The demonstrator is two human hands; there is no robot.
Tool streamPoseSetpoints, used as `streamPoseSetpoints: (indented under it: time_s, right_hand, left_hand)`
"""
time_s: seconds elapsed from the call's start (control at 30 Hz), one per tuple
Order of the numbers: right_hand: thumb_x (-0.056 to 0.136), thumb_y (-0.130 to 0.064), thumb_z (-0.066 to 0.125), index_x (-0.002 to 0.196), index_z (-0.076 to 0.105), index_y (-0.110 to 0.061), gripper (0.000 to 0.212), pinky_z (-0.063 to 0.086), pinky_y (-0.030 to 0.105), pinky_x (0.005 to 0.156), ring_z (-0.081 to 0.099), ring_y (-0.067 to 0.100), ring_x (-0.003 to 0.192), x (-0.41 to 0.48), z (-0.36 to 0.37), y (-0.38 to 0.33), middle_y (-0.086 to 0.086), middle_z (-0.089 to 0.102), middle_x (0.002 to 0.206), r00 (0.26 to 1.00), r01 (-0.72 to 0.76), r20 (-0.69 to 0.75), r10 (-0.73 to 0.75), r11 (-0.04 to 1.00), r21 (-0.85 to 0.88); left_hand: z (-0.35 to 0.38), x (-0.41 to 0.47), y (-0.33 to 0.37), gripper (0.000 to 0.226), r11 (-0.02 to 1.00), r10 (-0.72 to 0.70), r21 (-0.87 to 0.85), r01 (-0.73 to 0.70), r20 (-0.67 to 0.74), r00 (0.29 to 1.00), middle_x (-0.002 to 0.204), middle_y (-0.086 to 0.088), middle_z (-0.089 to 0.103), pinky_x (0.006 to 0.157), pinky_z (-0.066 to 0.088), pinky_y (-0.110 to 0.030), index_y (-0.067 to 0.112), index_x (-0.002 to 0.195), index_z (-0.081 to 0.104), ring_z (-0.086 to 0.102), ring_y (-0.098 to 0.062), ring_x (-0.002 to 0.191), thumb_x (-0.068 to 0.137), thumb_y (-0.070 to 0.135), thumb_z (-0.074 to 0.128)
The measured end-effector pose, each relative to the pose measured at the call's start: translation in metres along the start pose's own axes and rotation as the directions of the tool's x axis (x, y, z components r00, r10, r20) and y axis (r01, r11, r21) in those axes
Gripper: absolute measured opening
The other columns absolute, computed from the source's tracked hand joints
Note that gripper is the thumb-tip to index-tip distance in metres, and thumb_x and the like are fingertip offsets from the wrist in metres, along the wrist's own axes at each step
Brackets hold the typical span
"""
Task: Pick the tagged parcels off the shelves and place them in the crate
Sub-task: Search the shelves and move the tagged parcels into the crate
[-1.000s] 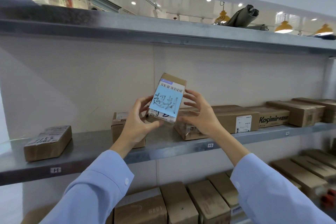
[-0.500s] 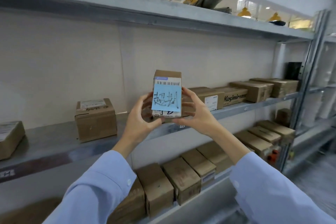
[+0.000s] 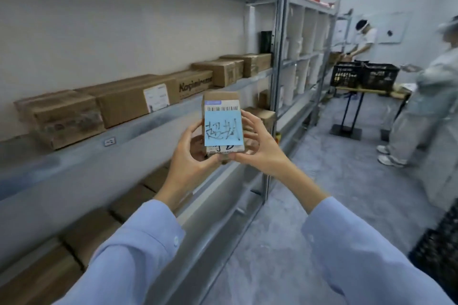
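Note:
A small cardboard parcel (image 3: 222,123) with a barcode label and a blue tag with black handwriting stands upright in front of me, clear of the shelf. My left hand (image 3: 190,156) grips its left side and bottom. Its right side is gripped by my right hand (image 3: 257,146). Two black crates (image 3: 364,76) sit on a stand far down the aisle at the right. Another dark crate (image 3: 438,252) shows at the right edge.
A metal shelf (image 3: 138,126) on my left carries several brown boxes (image 3: 128,99), with more boxes on the shelf below (image 3: 89,233). An upright shelf post (image 3: 277,57) stands ahead. Two people (image 3: 426,96) stand in the aisle to the right.
My view has swung right along the aisle; both hands carried the tagged parcel away from the shelf. The crates and two people have come into sight.

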State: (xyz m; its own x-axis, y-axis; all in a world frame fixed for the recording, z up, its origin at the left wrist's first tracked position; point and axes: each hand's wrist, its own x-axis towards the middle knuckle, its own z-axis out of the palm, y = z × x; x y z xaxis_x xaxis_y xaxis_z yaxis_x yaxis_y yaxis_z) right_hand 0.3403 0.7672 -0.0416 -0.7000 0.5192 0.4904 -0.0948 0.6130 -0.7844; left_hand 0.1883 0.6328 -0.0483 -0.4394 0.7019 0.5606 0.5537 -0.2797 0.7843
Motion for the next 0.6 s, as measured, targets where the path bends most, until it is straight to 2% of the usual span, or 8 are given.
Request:
streamPoseSetpoints:
  time_s: [0.07,0.13,0.27,0.33,0.5,0.6]
  right_hand:
    - [0.073,-0.031,0.085,0.151,0.028,-0.032,0.096,0.048,0.045,0.104,0.047,0.011,0.132,-0.026,-0.04,0.022,-0.021,0.043,0.143,0.997,-0.059,-0.057,0.058,0.998,-0.009]
    - [0.073,-0.035,0.086,0.15,0.028,-0.035,0.097,0.049,0.042,0.103,0.049,0.011,0.13,-0.052,-0.081,0.044,-0.027,0.042,0.141,0.985,-0.126,-0.125,0.123,0.992,-0.018]
    - [0.071,-0.036,0.086,0.149,0.03,-0.036,0.096,0.053,0.025,0.09,0.052,0.004,0.122,-0.105,-0.176,0.078,-0.029,0.043,0.136,0.943,-0.238,-0.249,0.219,0.97,-0.049]
    - [0.073,-0.032,0.086,0.149,0.029,-0.033,0.095,0.052,0.02,0.087,0.052,0.002,0.121,-0.134,-0.228,0.094,-0.026,0.043,0.139,0.918,-0.293,-0.299,0.262,0.954,-0.061]
    - [0.074,-0.035,0.086,0.149,0.029,-0.037,0.094,0.055,0.033,0.092,0.053,0.008,0.122,-0.213,-0.337,0.133,-0.016,0.041,0.149,0.842,-0.417,-0.416,0.344,0.904,-0.096]
    - [0.074,-0.036,0.085,0.15,0.03,-0.036,0.094,0.054,0.036,0.095,0.053,0.008,0.123,-0.26,-0.382,0.154,-0.014,0.042,0.149,0.781,-0.49,-0.48,0.4,0.869,-0.073]
  left_hand:
    - [0.055,0.002,-0.001,0.082,0.998,-0.027,-0.062,0.03,0.054,0.998,0.133,0.01,0.057,0.094,0.051,-0.024,0.023,0.14,0.044,0.055,0.0,0.12,0.072,0.022,0.088]
    - [0.11,0.004,0.002,0.08,0.994,-0.026,-0.107,0.036,0.098,0.995,0.13,0.01,0.059,0.092,0.05,-0.018,0.017,0.14,0.045,0.056,0.003,0.117,0.072,0.012,0.086]
    - [0.226,0.008,0.012,0.078,0.982,-0.01,-0.184,0.051,0.217,0.976,0.136,0.014,0.056,0.097,0.051,-0.031,0.027,0.139,0.046,0.054,-0.003,0.123,0.073,0.018,0.087]
    - [0.29,0.007,0.02,0.077,0.975,-0.007,-0.213,0.069,0.279,0.96,0.136,0.017,0.055,0.097,0.052,-0.031,0.032,0.139,0.045,0.054,-0.002,0.122,0.075,0.019,0.085]
    - [0.432,-0.01,0.046,0.073,0.943,0.008,-0.306,0.135,0.424,0.905,0.132,0.026,0.052,0.077,0.052,-0.014,0.035,0.137,0.044,0.053,0.01,0.115,0.077,0.017,0.082]
    - [0.503,-0.023,0.051,0.07,0.926,0.008,-0.329,0.188,0.512,0.859,0.128,0.028,0.053,0.074,0.054,-0.017,0.039,0.132,0.044,0.054,0.009,0.114,0.078,0.013,0.081]
